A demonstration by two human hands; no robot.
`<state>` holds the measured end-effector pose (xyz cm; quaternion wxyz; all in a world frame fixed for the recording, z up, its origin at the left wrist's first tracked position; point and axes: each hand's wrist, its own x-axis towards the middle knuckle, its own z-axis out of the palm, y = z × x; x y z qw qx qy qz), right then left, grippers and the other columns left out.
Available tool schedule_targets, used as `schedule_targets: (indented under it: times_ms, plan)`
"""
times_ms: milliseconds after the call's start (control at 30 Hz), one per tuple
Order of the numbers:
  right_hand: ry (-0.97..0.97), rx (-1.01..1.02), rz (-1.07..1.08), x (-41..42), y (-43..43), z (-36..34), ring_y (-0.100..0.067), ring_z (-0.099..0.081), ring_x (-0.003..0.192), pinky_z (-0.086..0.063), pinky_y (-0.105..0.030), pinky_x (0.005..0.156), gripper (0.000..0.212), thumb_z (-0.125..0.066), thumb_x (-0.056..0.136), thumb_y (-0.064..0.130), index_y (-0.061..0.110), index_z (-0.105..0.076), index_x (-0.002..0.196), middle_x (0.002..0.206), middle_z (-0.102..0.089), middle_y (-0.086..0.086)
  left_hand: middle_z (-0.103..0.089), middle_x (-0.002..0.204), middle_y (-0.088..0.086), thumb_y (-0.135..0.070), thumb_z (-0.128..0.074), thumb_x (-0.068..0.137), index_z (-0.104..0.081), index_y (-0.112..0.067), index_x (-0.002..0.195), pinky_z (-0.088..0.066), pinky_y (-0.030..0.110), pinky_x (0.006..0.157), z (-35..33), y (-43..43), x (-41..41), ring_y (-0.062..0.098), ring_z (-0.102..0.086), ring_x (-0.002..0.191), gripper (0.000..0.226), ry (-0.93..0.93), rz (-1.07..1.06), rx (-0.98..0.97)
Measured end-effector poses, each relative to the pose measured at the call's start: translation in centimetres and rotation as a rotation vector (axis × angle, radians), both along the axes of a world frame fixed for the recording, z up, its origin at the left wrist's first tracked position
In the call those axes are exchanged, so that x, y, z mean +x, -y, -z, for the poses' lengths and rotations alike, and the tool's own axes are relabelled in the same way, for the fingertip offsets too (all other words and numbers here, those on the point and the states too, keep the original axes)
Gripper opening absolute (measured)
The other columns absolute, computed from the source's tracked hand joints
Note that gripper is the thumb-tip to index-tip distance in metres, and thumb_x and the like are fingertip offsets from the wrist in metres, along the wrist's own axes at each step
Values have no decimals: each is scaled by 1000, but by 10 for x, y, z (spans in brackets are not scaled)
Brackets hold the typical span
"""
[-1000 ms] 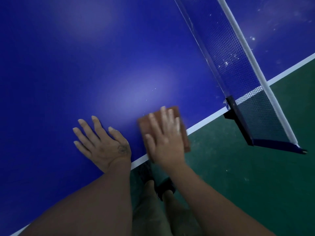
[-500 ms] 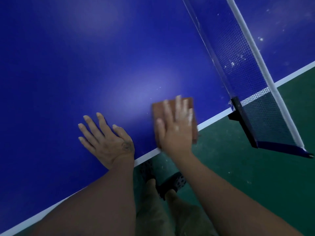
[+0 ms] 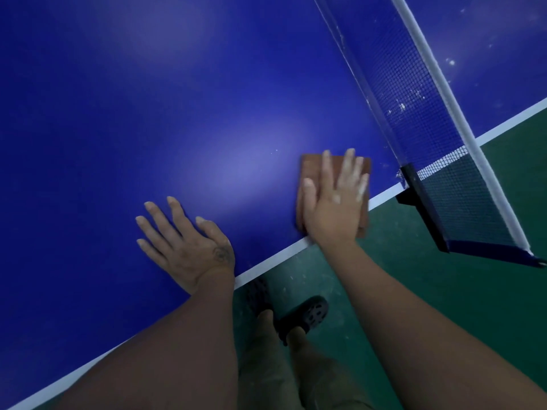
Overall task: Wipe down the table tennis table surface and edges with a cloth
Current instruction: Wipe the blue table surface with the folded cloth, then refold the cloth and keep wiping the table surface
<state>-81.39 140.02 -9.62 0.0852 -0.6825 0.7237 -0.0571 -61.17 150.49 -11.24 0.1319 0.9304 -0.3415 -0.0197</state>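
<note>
This was an indoor table tennis room or sports hall. A blue table tennis table (image 3: 148, 113) filled the upper left and centre of the frame, its top bordered by a white side line (image 3: 272, 261) running diagonally from lower left to upper right. A dark mesh net (image 3: 414, 99) with a white top tape (image 3: 426, 54) crossed the upper right, fixed at the table's edge by a dark clamp post (image 3: 413, 179). Below that edge, at lower right, lay a green floor (image 3: 444, 291) of the sports-court kind, flecked with pale marks. Soft patches of glare (image 3: 236, 173) lay on the blue top, as from indoor lighting.
</note>
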Motion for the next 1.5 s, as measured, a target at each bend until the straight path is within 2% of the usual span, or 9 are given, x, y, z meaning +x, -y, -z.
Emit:
schedule_targets:
  times_ms: [300,467,567,900,1033,1200,1300,1400,1500]
  plan:
    - [102,-36,-564,-2,-87,5,-28,-15,166,-15,-70,127,69,-51,105,68,34,-43,164,179,-20,-5,-17,182,7,-37,-39,112,-32,-21,170,-10,59,136,-1,1,2,33,-11,169,61,-12,13,9]
    - [132,33,-174,-61,-53,-1,-27,-6,167,-3,-65,131,55,-44,112,52,38,-40,165,180,-17,-1,-13,183,8,-39,-35,112,-28,-20,172,-6,60,136,-7,1,1,34,-7,170,63,-60,28,31]
    - [314,68,-1,-53,-54,-8,-31,-5,167,-15,-68,130,51,-54,111,37,32,-47,161,179,-17,-4,-12,183,11,-39,-35,112,-29,-17,172,-4,62,136,-13,-1,-1,36,-6,169,64,-88,54,43]
    - [559,368,-309,-34,-136,-51,-19,-24,164,-34,-40,127,26,-62,109,23,19,-76,131,171,-39,1,-14,182,13,-28,-53,112,-33,-9,170,-2,55,137,-41,-35,-18,37,-4,169,64,-277,251,64]
    - [601,620,-165,-78,-144,-81,-5,-69,109,-53,-31,98,27,-54,111,34,43,-74,127,100,-75,21,-9,183,12,-30,-57,111,-29,-12,172,-3,53,137,-60,-62,-44,35,1,170,70,-362,391,228]
    - [1033,564,285,-154,-156,-128,-2,-72,108,-53,-18,94,26,-55,112,28,48,-73,112,105,-78,28,-40,172,13,-20,-66,107,-57,-9,154,-26,46,131,-99,-82,-101,31,-28,164,49,-635,404,148]
    - [1207,472,495,-201,-160,-157,-23,-72,120,-55,-44,111,25,-56,110,38,47,-79,108,130,-74,-2,-59,155,4,-19,-67,107,-65,-16,144,-40,41,122,-125,-90,-149,24,-50,147,38,-721,475,48]
    - [1430,331,575,-249,-164,-190,-27,-69,126,-50,-51,117,39,-56,102,45,29,-73,133,138,-71,-12,-64,143,-12,-21,-68,107,-68,-27,139,-47,37,116,-152,-89,-203,9,-59,133,33,-803,537,-25]
    - [1609,294,592,-298,-169,-213,-16,-70,124,-59,-36,103,52,-53,97,48,23,-64,141,136,-74,-6,-70,133,-17,-20,-70,107,-69,-31,136,-55,33,108,-180,-82,-262,-2,-65,119,31,-900,590,-116]
